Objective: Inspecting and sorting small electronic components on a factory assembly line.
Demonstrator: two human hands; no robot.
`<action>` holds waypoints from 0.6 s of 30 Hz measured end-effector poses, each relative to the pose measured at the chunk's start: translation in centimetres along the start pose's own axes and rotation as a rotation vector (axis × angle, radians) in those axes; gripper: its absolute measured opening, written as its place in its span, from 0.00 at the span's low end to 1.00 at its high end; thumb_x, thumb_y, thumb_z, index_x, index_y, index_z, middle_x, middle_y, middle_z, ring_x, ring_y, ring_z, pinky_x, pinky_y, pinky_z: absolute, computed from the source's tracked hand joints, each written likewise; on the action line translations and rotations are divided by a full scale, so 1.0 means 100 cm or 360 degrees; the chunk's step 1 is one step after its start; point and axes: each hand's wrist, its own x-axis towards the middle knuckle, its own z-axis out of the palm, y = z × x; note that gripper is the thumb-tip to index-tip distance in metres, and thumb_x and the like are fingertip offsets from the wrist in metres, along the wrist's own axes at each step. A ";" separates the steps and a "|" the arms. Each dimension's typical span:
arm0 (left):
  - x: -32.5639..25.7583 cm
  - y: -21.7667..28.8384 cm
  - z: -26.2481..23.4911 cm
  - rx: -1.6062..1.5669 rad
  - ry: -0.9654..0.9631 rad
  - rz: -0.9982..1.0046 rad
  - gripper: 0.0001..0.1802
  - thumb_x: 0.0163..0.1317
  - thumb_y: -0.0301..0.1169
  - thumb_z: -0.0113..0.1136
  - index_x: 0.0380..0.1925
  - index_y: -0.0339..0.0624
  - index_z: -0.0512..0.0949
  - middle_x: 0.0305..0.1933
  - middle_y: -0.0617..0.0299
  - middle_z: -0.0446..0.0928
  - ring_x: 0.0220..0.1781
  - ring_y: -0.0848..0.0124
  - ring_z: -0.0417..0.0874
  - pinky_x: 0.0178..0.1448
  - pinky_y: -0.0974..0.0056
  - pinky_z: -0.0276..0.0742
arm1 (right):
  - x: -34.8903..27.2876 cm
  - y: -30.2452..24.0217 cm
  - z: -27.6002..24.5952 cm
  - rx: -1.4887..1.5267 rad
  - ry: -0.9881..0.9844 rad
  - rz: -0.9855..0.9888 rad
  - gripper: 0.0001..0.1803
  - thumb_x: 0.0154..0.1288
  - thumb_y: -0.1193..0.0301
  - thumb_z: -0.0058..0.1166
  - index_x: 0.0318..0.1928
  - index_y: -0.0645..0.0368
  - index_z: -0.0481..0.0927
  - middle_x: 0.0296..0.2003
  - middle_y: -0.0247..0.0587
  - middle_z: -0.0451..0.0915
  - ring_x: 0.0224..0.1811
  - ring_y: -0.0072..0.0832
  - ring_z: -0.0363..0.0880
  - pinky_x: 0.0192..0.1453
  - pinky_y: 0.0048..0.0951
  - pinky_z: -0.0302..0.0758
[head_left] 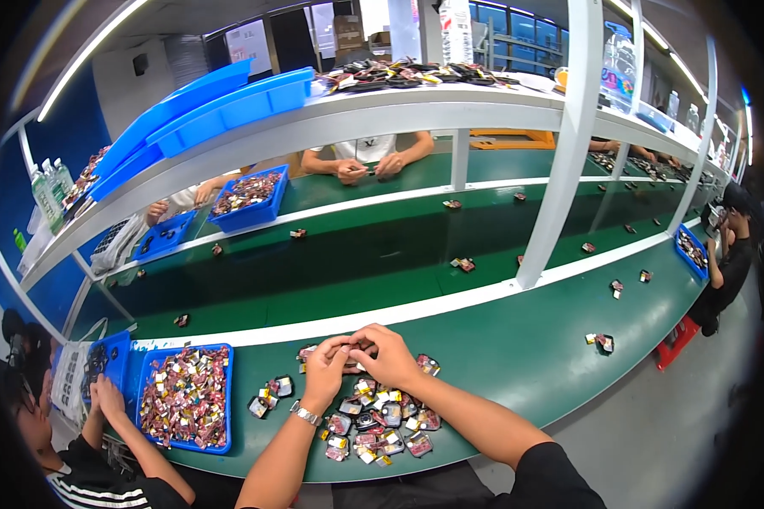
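Observation:
My left hand, with a metal watch on its wrist, meets my right hand over the near green worktop. Fingers of both hands are closed and pressed together at the tips. Whatever they grip between them is hidden by the fingers. Right below them lies a loose pile of small black-cased electronic parts with clear, pink and yellow pieces. A few similar parts lie to the left of my left wrist.
At left stands a blue bin full of small pink, white and yellow pieces, beside a co-worker's hands. Beyond a white rail, scattered parts lie on a green conveyor belt. A white upright post and an overhead shelf frame the bench.

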 end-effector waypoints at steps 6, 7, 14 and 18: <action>0.000 -0.005 -0.003 0.0120 0.0036 0.0097 0.14 0.70 0.25 0.49 0.54 0.36 0.70 0.48 0.57 0.80 0.44 0.73 0.82 0.42 0.70 0.82 | 0.005 0.007 0.001 0.0083 -0.0032 0.0171 0.07 0.58 0.78 0.60 0.38 0.64 0.81 0.34 0.38 0.81 0.33 0.23 0.81 0.40 0.24 0.79; -0.002 -0.003 -0.004 0.0100 0.0057 0.0109 0.16 0.70 0.25 0.49 0.56 0.36 0.68 0.49 0.56 0.79 0.45 0.73 0.82 0.43 0.70 0.82 | 0.011 0.008 -0.001 0.0075 -0.0042 0.0162 0.07 0.58 0.78 0.60 0.38 0.64 0.81 0.34 0.38 0.81 0.33 0.23 0.81 0.40 0.24 0.79; 0.002 -0.011 -0.004 0.0041 -0.0004 0.0177 0.17 0.69 0.25 0.48 0.56 0.32 0.67 0.54 0.48 0.74 0.48 0.64 0.82 0.48 0.63 0.83 | 0.081 0.082 -0.065 -0.0135 0.0564 0.0582 0.08 0.55 0.75 0.65 0.35 0.65 0.82 0.33 0.44 0.85 0.36 0.26 0.85 0.42 0.26 0.80; 0.003 -0.018 -0.007 0.0062 -0.0014 0.0166 0.14 0.67 0.25 0.50 0.52 0.31 0.71 0.51 0.49 0.77 0.46 0.65 0.82 0.45 0.64 0.83 | 0.082 0.119 -0.094 -0.0767 0.0653 -0.0008 0.09 0.49 0.72 0.66 0.31 0.60 0.84 0.33 0.45 0.80 0.33 0.36 0.81 0.41 0.33 0.78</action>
